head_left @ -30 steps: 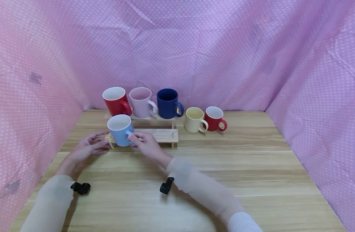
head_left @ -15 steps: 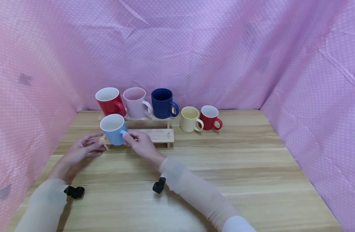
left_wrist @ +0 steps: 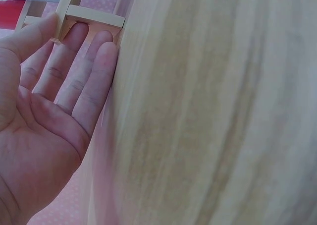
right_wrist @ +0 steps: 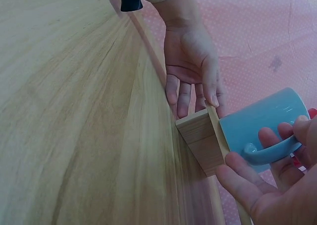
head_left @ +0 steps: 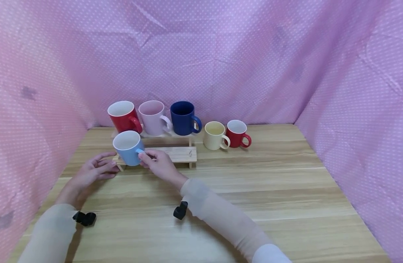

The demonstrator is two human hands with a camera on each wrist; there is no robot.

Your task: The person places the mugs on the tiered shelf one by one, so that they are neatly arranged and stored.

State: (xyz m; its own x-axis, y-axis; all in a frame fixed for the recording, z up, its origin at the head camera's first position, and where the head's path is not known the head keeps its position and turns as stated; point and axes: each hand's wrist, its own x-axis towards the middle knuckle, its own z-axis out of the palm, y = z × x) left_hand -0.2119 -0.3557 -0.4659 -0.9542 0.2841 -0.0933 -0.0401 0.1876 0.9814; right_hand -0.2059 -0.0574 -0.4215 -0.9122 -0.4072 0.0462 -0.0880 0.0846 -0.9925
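Right hand pinched blue mug, left end of rack | left hand relaxed against it | seating mug, apparently; clean release wanted next

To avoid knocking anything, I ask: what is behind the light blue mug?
A red mug on the upper shelf. The light blue mug hides parts of its base and the shelf.

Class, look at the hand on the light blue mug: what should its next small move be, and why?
Probably the right hand should ease off the handle of the light blue mug: it is upright, its base appears to rest on the lower shelf, and the left hand touches that shelf's end.
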